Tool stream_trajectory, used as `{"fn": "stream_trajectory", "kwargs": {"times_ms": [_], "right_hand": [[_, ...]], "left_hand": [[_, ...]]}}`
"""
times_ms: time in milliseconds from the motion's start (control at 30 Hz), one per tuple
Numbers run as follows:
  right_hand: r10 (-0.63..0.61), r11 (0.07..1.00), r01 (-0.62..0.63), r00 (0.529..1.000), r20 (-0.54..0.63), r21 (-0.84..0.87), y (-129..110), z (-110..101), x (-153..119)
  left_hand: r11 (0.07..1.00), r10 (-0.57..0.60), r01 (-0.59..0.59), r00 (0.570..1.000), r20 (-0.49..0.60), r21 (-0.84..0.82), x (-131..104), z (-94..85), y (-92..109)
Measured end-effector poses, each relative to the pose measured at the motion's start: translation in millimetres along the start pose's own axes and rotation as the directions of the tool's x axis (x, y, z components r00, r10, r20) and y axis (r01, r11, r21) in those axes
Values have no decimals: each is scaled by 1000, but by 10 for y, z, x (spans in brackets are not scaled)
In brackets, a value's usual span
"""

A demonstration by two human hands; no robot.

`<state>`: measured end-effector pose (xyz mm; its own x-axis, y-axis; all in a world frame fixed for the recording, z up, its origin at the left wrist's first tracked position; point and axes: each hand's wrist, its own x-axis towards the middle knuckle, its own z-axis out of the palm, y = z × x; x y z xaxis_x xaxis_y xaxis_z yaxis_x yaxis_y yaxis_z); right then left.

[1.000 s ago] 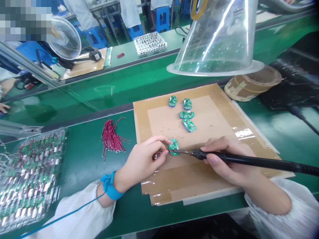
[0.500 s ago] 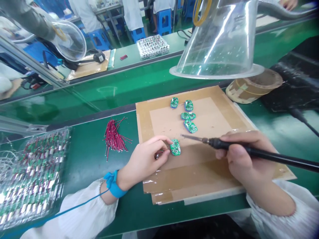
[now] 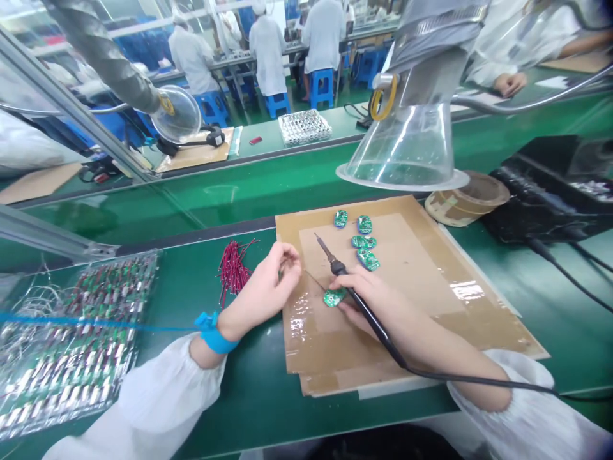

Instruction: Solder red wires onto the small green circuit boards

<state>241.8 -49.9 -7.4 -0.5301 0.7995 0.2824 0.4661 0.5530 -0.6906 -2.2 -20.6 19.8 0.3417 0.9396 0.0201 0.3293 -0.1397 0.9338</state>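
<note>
My right hand grips a soldering iron, its bare tip pointing up and left over the cardboard. The same hand's fingertips hold the edge of a green circuit board. From the board a thin wire runs up toward my left hand. That hand is raised at the cardboard's left edge, fingers curled in toward the thumb; what lies inside them is hidden. A blue wrist strap circles my left wrist. Just beyond that hand lies a pile of dark red wires.
Several more boards lie on the cardboard sheet. A clear fume hood hangs above its far side, near a tape roll and a black box. A tray of parts is at left. Co-workers sit beyond.
My left hand has left the board, moving up and left. My right hand has moved left to the board, and the iron's tip now points up and left. The view has shifted upward.
</note>
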Motion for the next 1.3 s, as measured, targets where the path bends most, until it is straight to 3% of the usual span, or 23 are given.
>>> {"fn": "stream_trajectory", "kwargs": {"times_ms": [67, 133, 300, 367, 500, 667, 967, 1167, 1233, 1300], "right_hand": [[-13, 999, 13, 1000, -16, -36, -6, 2, 37], [-33, 998, 31, 999, -42, -59, 2, 13, 78], [-21, 1000, 17, 957, -289, -17, 40, 12, 91], [6, 1000, 1, 941, -339, 21, 45, -5, 66], [-30, 998, 43, 953, -301, 38, 26, -27, 35], [-73, 994, 92, 961, -267, 57, 7, -36, 22], [-58, 991, 86, 969, -238, 106, 17, -43, 6], [-56, 995, 72, 976, -212, 66, 7, -55, -26], [-60, 994, 76, 979, -196, 77, 12, -54, -31], [-64, 990, 84, 982, -177, 109, 21, -47, -36]], "left_hand": [[959, -27, 35, 999, 32, -281, 0, -12, -7], [918, -14, 44, 997, 79, -393, -19, 23, 7], [967, 11, 28, 988, 153, -253, -104, 176, 61], [984, 7, 25, 983, 181, -176, -134, 236, 81], [1000, 5, 1, 976, 220, -29, -183, 347, 149], [1000, -1, -3, 973, 233, 17, -212, 424, 219], [991, 15, -39, 983, 183, 130, -229, 400, 166], [929, 120, -170, 979, 167, 328, -239, 360, 95], [954, 117, -162, 976, 184, 253, -244, 361, 92], [994, 72, -86, 976, 207, 60, -247, 375, 107]]}}
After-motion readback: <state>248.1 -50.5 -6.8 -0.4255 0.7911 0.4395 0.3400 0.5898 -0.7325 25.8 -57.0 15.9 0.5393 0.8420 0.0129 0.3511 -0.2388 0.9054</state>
